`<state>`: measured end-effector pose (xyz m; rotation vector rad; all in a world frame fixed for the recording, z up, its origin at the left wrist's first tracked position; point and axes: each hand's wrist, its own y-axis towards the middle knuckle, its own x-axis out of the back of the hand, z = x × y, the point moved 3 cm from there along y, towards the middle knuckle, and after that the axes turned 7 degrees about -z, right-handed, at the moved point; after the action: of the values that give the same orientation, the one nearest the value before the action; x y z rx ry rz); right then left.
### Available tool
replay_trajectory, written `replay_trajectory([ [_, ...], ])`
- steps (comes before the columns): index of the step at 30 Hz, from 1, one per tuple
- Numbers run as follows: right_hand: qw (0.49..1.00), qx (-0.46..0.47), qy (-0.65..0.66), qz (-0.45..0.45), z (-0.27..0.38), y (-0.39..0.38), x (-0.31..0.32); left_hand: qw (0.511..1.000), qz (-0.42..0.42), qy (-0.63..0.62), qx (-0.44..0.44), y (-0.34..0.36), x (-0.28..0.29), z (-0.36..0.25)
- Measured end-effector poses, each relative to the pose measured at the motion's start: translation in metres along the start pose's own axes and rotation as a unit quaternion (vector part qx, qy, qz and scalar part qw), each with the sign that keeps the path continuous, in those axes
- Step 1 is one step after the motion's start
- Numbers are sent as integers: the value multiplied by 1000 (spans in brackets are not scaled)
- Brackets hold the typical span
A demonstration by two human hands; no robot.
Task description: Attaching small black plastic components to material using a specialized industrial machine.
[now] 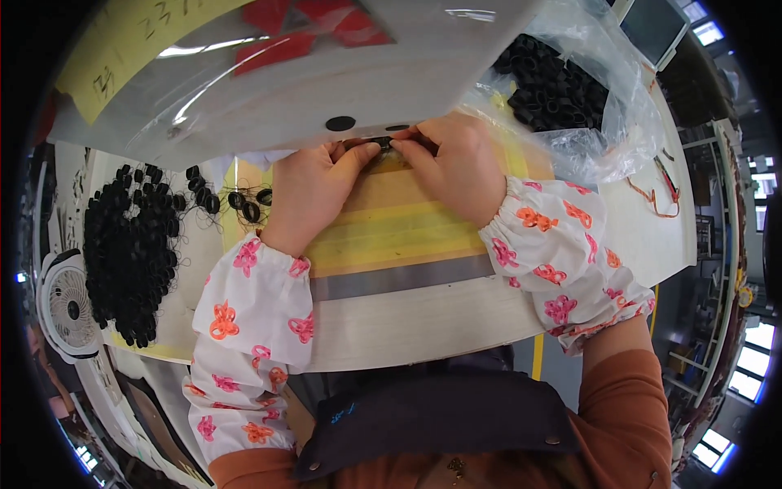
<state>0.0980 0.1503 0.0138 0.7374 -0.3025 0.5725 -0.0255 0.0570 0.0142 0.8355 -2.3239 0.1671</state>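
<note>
My left hand (314, 191) and my right hand (456, 167) meet beneath a white machine housing (415, 65), thumbs and fingers pinched on a small black piece (384, 145). The piece is partly covered by my fingertips and too small to make out fully. Under both hands lies a work surface banded in yellow and grey (391, 244). To the left sits a heap of black loop-shaped pieces (130, 253) trailing loose threads; a few more lie beside my left wrist.
A clear plastic bag of black loops (554, 85) sits at back right, near orange-handled snips (669, 183) on the pale table (415, 342). A white fan (72, 306) stands at far left, a screen (650, 26) at top right. A yellow paper note is on the housing.
</note>
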Motion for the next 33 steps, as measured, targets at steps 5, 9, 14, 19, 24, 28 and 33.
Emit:
replay_trajectory([
  [5,999,25,-22,-2,2,1,1,1000,2,23,-12,2,2,-1],
  [9,999,36,-20,-10,3,1,0,998,24,55,-5,3,0,1],
  [14,999,22,-40,0,5,1,2,998,25,47,-27,5,0,7],
  [19,999,28,-35,-5,4,2,6,997,27,12,-67,8,-4,3],
  [24,999,6,-32,11,3,1,2,996,35,13,-75,8,-2,4],
  [28,999,14,-32,2,3,2,3,992,14,44,-115,9,-1,-1],
  [33,999,21,-28,-2,2,6,3,996,35,66,-48,9,4,-5],
])
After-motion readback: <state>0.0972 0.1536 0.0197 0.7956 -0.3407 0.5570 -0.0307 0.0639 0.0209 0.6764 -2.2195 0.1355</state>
